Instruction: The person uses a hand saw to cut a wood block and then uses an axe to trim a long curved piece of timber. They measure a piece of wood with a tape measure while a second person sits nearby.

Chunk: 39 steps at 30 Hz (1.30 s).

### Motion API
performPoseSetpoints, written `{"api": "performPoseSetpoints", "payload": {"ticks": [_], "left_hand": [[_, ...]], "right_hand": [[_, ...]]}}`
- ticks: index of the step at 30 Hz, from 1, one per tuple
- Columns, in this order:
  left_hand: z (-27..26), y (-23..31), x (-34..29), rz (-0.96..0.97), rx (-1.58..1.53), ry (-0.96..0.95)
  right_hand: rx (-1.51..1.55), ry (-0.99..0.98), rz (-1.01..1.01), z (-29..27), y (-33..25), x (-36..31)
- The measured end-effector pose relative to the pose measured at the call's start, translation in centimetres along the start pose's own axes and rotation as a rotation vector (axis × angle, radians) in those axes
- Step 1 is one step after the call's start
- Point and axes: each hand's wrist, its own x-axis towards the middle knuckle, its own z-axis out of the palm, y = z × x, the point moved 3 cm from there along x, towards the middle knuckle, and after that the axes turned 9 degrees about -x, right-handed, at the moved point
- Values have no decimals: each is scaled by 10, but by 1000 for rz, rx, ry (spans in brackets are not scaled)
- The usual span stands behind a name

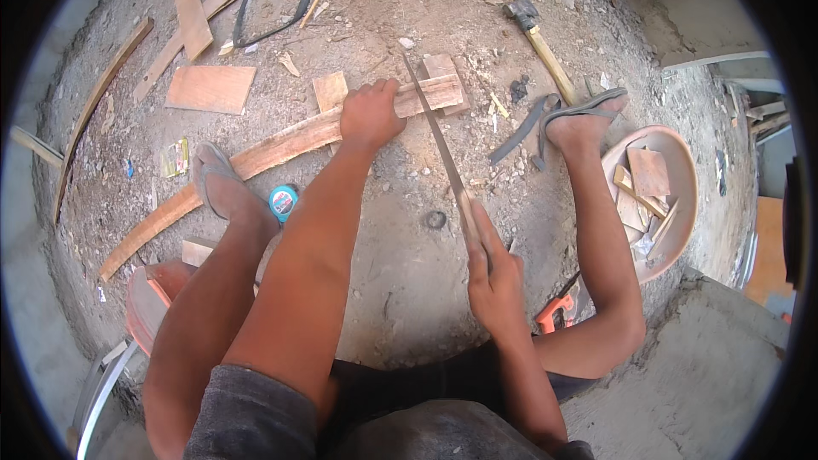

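My left hand (371, 116) is closed around a long, rough wooden plank (285, 140) and presses on it near its right end. Two small wood blocks, one at the left (330, 90) and one at the right (440, 66), lie by that end. My right hand (494, 277) is closed on the near end of a long, narrow, tapering blade (443, 152); its handle is hidden in my fingers. The blade crosses the plank to the right of my left hand. My left sandalled foot (223, 183) rests against the plank's left part.
A hammer (545, 55) lies by my right foot. Wood scraps fill a round basin (690, 204) at the right. An orange-handled tool (555, 313) lies under my right leg, and a blue round container (283, 203) beside my left foot. Boards (210, 89) lie at the far left.
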Motion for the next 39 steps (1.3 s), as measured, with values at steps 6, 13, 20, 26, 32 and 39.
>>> {"api": "performPoseSetpoints", "payload": {"ticks": [6, 13, 20, 26, 32, 39], "left_hand": [[-1, 2, -2, -13, 20, -31], [9, 28, 0, 27, -65, -2], [4, 4, -1, 8, 12, -20], [6, 29, 7, 45, -31, -9], [-1, 14, 1, -10, -21, -34], [0, 0, -1, 15, 13, -11]], "right_hand": [[-47, 6, -20, 15, 1, 22], [-19, 130, -22, 35, 2, 125], [22, -75, 178, 2, 2, -26], [-67, 95, 3, 34, 3, 116], [-28, 67, 9, 39, 11, 74], [-38, -73, 122, 6, 10, -21]]}}
